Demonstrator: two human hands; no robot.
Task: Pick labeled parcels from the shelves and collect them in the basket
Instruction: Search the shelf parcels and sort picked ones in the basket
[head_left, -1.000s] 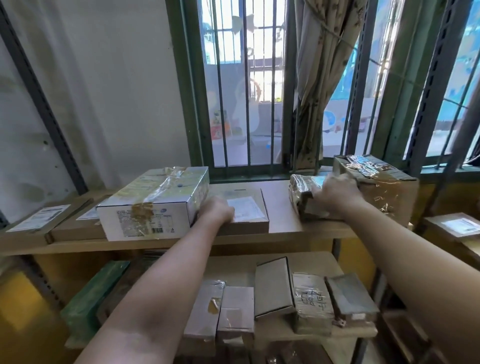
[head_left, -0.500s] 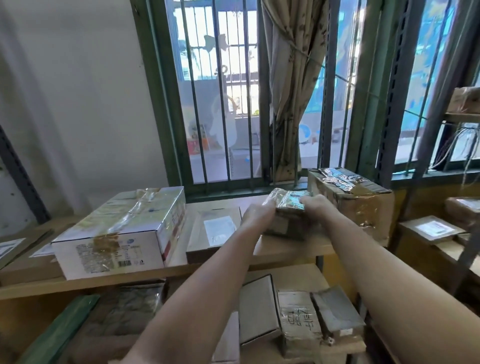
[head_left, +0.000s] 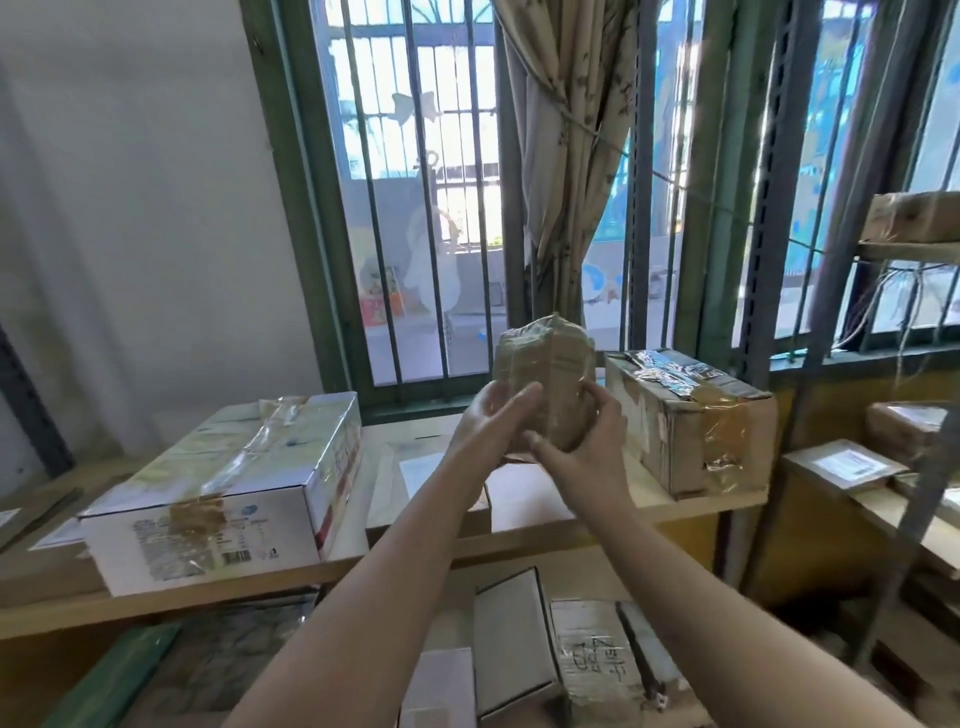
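A white taped box (head_left: 223, 499) is sitting at the left of the top shelf (head_left: 524, 543), with a flat labelled packet (head_left: 413, 470) lying just beside it. Above the shelf, the left hand (head_left: 493, 423) is curling its grip round the left side of a small tape-wrapped parcel (head_left: 545, 379), which is standing upright in the air before the window bars. The right hand (head_left: 589, 434) is cupping its lower right side, grip closing on it. A brown taped box (head_left: 685, 421) is resting further right on the same shelf
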